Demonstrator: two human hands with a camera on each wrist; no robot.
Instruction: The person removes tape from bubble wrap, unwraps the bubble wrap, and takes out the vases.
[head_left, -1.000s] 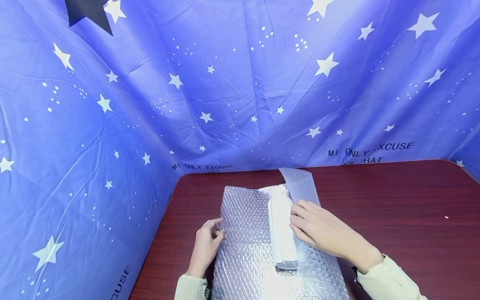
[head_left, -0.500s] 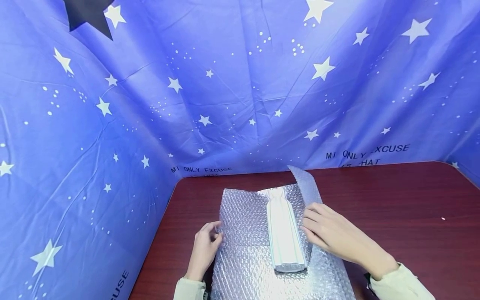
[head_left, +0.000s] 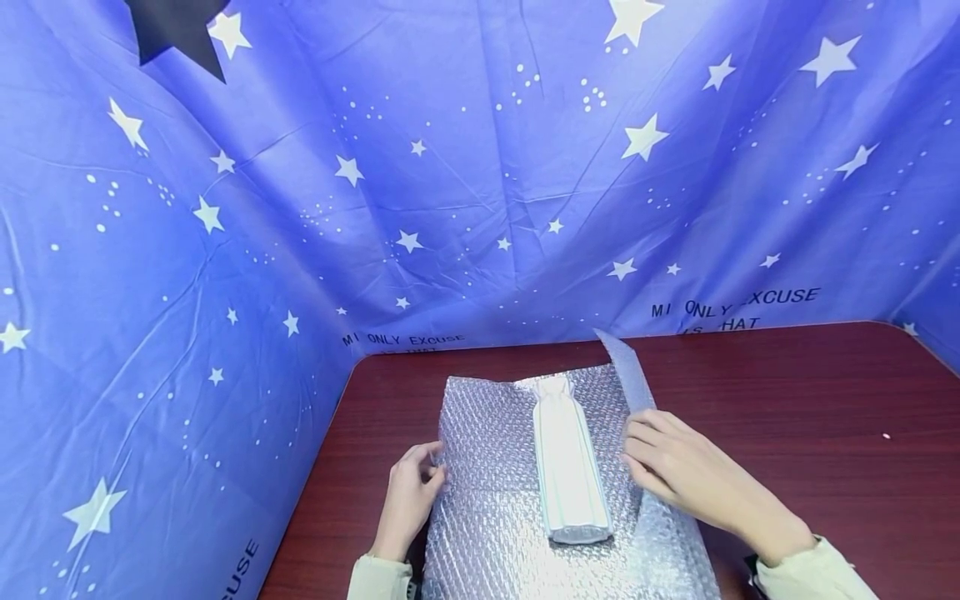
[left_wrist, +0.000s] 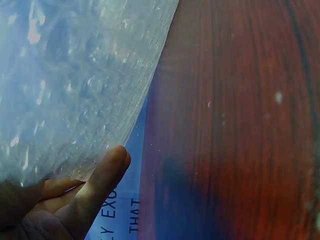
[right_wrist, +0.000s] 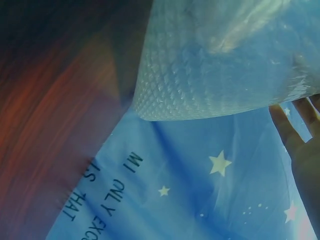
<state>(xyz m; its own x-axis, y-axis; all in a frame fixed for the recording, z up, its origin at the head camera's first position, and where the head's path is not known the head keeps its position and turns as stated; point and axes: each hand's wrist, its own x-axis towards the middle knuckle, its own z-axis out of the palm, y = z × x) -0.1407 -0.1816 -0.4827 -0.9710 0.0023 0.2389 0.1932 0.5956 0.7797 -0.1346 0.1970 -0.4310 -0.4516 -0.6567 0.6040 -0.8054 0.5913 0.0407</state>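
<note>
Bubble wrap [head_left: 487, 450] at lower centre is pinched by left hand [head_left: 408, 500] and right hand [head_left: 671, 462]; a slipping right grip could drop its flap [head_left: 633, 379] over the white packet [head_left: 572, 467].

Head view: curtain [head_left: 465, 192] is filling top and left in blue-violet, carrying white stars [head_left: 643, 138] and clustered white dots [head_left: 587, 99]. Big near-black star [head_left: 180, 37] is sitting upper left. Black capitals [head_left: 789, 296] are running along the curtain's bottom edge. Table [head_left: 780, 383] is showing dark red-brown with wood grain; whitish speck [head_left: 887, 436] is standing out at right. Bubble wrap [head_left: 487, 450], lower centre, is reading silver-grey, rows of small bumps, glare towards the bottom. Package [head_left: 572, 471] is showing white with thin pale-teal lengthwise stripes. Sleeves [head_left: 381, 577] at bottom are showing pale cream-green. Left wrist view: wrap is glinting blue-white, upper left.
</note>
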